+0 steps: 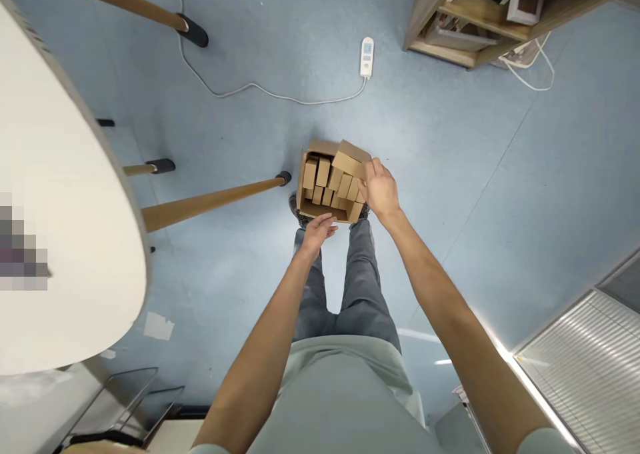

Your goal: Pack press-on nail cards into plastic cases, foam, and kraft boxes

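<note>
The right hand (pixel 381 189) has its fingers and thumb brought together on the right end of a small brown carton (pixel 351 159), which sits tilted over the far right part of an open cardboard box (pixel 323 210). The left hand (pixel 316 233) is at the near wall of that box, its fingers extended and loosely parted, with nothing visible in its grasp; whether the fingertips press on the cardboard cannot be told.

The open box is between the two hands, in front of the person. Inside it, more small brown cartons (pixel 323 172) stand side by side in rows, while a strip of the inner surface shows along the near side. Dark shoes (pixel 294 207) show at the box's near corners, below grey trousers (pixel 361 267).

Farther out, on the blue floor (pixel 480 147), a white handheld controller (pixel 367 57) with a small display lies beyond the box, its pale cable (pixel 280 97) curving away to the left. To the left, a wooden leg (pixel 215 201) with a dark foot ends near the box, and a white tabletop (pixel 90 261) fills the left edge. A wooden shelf unit (pixel 415 14) stands at the upper right.
</note>
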Demonstrator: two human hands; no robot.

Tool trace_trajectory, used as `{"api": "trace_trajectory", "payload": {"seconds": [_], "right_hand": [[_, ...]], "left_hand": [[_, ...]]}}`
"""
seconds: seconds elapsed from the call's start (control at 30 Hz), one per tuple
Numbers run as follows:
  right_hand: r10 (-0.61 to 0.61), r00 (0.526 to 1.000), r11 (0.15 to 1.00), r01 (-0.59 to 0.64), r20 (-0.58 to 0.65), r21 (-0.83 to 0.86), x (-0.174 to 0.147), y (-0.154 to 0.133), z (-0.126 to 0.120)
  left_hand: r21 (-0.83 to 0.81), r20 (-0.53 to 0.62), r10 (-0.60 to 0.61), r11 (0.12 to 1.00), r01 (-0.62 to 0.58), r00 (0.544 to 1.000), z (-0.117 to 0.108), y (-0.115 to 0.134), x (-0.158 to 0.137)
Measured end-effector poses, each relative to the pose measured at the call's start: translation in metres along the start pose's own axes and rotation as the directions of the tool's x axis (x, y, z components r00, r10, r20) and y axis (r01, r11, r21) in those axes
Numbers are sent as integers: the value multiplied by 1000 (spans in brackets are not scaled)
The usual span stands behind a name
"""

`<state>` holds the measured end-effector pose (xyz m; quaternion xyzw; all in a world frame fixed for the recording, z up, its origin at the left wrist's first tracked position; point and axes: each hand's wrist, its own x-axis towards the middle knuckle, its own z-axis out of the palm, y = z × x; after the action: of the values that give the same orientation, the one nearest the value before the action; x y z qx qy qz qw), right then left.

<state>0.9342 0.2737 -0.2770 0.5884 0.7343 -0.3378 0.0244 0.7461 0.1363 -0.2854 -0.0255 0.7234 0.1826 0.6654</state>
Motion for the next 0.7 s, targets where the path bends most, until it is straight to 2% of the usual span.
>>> {"api": "trace_trajectory", "payload": {"seconds": [0.13, 0.27, 0.33, 0.43, 0.7], "right_hand": [[-4, 999, 1000, 4, 44, -16, 41, 0, 45], [-48, 982, 997, 59, 184, -55, 56, -3, 78], [-56, 984, 996, 67, 170, -59, 58, -2, 86], [-19, 996, 997, 25, 86, -69, 59, 0, 91], [9, 994, 996, 0, 109, -85, 62, 6, 106]], "left_hand": [[-9, -65, -20, 1000, 19, 998, -14, -21, 17], [-17, -61, -61, 998, 60, 996, -25, -40, 20], [-18, -59, -71, 997, 70, 996, -31, -45, 20], [-16, -62, -81, 997, 80, 995, -38, -47, 21], [-6, -40, -59, 998, 59, 997, -48, -34, 35]]}}
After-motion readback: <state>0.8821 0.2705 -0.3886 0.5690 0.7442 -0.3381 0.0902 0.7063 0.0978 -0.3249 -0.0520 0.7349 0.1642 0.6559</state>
